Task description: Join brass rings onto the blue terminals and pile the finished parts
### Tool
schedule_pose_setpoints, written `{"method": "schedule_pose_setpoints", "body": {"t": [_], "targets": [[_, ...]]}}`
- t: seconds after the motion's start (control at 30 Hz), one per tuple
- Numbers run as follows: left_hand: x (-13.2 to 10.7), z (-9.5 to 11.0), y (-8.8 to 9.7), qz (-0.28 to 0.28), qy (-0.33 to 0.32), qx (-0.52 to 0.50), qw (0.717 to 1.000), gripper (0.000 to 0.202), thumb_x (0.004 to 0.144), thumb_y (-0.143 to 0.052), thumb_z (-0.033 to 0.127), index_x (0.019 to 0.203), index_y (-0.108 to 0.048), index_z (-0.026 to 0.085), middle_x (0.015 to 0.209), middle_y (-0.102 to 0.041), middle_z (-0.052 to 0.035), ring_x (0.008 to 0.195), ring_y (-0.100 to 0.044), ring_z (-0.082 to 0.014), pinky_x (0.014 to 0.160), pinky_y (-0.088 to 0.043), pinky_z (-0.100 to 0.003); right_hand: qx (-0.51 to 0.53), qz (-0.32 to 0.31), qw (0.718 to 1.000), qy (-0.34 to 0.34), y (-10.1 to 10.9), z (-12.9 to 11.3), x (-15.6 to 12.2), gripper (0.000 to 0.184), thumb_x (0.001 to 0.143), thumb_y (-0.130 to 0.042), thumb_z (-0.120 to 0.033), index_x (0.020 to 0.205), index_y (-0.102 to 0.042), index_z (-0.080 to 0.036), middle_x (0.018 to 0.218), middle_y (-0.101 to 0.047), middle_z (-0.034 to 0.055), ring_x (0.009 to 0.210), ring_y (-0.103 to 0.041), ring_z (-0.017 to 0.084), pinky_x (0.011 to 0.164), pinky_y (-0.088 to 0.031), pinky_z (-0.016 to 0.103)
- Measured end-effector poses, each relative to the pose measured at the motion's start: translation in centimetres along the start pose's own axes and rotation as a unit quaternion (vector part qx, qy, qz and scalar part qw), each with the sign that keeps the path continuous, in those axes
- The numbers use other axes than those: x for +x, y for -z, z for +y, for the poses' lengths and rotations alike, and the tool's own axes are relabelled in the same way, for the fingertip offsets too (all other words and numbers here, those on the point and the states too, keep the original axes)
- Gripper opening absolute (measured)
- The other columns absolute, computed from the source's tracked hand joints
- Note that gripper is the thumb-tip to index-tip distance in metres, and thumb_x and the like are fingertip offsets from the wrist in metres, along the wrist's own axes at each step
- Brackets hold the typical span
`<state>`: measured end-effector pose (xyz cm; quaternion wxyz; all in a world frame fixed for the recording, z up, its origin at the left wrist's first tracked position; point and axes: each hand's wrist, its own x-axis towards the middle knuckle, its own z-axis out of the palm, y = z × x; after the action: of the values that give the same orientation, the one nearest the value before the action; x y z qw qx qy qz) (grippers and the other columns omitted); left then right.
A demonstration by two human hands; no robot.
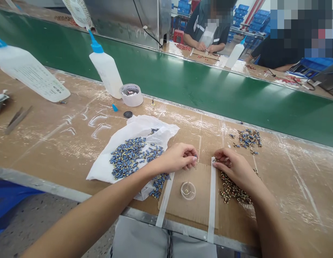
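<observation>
My left hand [182,157]: fingertips pinched on a small blue piece [195,156], above cardboard [198,208]. My right hand [232,166]: fingertips close together, contents I cannot tell. Clear cup [192,196]: nearer me. Blue pile [126,157]: left, on white sheet [102,166]. Dark pile [232,191]: beneath my right hand.

Near counter [292,168]: three heaps of small pieces [126,157], too many to count singly; one white sheet [102,166]; two tape strips [165,200]; one tape roll [134,100]; one cup [192,191]; one black disc [128,114]; one loose blue cap [114,108]; at least two bottles [106,73]. Beyond the belt [169,79]: two co-workers [208,34], another bottle [235,54]. Two bare hands: left hand [183,157], right hand [234,167].
</observation>
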<state>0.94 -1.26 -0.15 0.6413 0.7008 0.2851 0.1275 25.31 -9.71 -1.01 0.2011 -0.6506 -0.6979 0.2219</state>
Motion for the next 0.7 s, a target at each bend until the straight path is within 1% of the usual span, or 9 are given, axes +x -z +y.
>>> {"method": "schedule_pose_setpoints", "body": {"t": [0.1, 0.17, 0.27, 0.33, 0.4, 0.53, 0.7], "targets": [[0.0, 0.0, -0.1, 0.010, 0.001, 0.008, 1.000, 0.010, 0.089, -0.053, 0.019, 0.090, -0.061, 0.012, 0.078, -0.068, -0.0050, 0.064, -0.062, -0.0107, 0.061, -0.052, -0.024, -0.001, -0.007, 1.000, -0.016, -0.3, 0.1, 0.2, 0.012, 0.087, -0.061, -0.033, 0.087, -0.063, -0.021, 0.076, -0.066, 0.0024, 0.069, -0.060, 0.019, 0.062, -0.046, 0.030], [0.0, 0.1, -0.1, 0.020, 0.000, 0.011, 1.000, 0.011, 0.088, -0.053, 0.018, 0.091, -0.062, 0.012, 0.078, -0.069, -0.0052, 0.064, -0.062, -0.0108, 0.061, -0.051, -0.024, -0.021, 0.003, 1.000, -0.015, -0.5, 0.1, 0.4, 0.013, 0.088, -0.060, -0.033, 0.085, -0.065, -0.021, 0.076, -0.067, 0.0021, 0.069, -0.062, 0.019, 0.063, -0.045, 0.030], [0.1, 0.1, -0.1, 0.040, -0.007, 0.020, 0.999, 0.012, 0.088, -0.053, 0.018, 0.091, -0.063, 0.012, 0.076, -0.069, -0.0045, 0.064, -0.062, -0.0106, 0.061, -0.050, -0.023, -0.076, 0.041, 0.996, 0.004, -0.8, 0.2, 0.6, 0.017, 0.092, -0.055, -0.033, 0.086, -0.067, -0.022, 0.085, -0.071, 0.0038, 0.075, -0.065, 0.021, 0.068, -0.045, 0.031], [0.1, 0.2, -0.1, 0.053, -0.014, 0.037, 0.998, 0.011, 0.087, -0.055, 0.018, 0.090, -0.063, 0.012, 0.074, -0.068, -0.0035, 0.062, -0.061, -0.0104, 0.061, -0.048, -0.023, -0.116, 0.075, 0.990, 0.009, -1.0, 0.3, 0.7, 0.023, 0.095, -0.050, -0.033, 0.085, -0.067, -0.021, 0.085, -0.072, 0.0050, 0.077, -0.066, 0.022, 0.068, -0.045, 0.032], [0.1, 0.3, -0.2, 0.064, -0.018, 0.059, 0.996, 0.011, 0.087, -0.056, 0.019, 0.089, -0.064, 0.012, 0.072, -0.067, -0.0028, 0.062, -0.060, -0.0105, 0.061, -0.047, -0.023, -0.148, 0.095, 0.984, 0.014, -1.3, 0.3, 0.8, 0.027, 0.097, -0.047, -0.033, 0.084, -0.067, -0.021, 0.084, -0.072, 0.0058, 0.076, -0.066, 0.023, 0.067, -0.044, 0.032], [0.0, 0.4, -0.3, 0.087, -0.026, 0.087, 0.992, 0.013, 0.087, -0.057, 0.019, 0.089, -0.067, 0.012, 0.072, -0.067, -0.0029, 0.066, -0.060, -0.0115, 0.063, -0.047, -0.023, -0.182, 0.090, 0.978, 0.042, -1.6, 0.3, 0.5, 0.025, 0.097, -0.047, -0.030, 0.088, -0.068, -0.021, 0.090, -0.073, 0.0055, 0.077, -0.067, 0.023, 0.067, -0.045, 0.031], [0.0, 0.3, -0.4, 0.112, -0.058, 0.105, 0.986, 0.014, 0.086, -0.058, 0.018, 0.093, -0.069, 0.012, 0.078, -0.069, -0.0038, 0.072, -0.061, -0.0126, 0.067, -0.047, -0.024, -0.192, 0.089, 0.976, 0.044, -1.8, 0.1, 0.1, 0.021, 0.096, -0.049, -0.028, 0.089, -0.067, -0.020, 0.091, -0.071, 0.0070, 0.079, -0.067, 0.024, 0.067, -0.046, 0.033]]}}
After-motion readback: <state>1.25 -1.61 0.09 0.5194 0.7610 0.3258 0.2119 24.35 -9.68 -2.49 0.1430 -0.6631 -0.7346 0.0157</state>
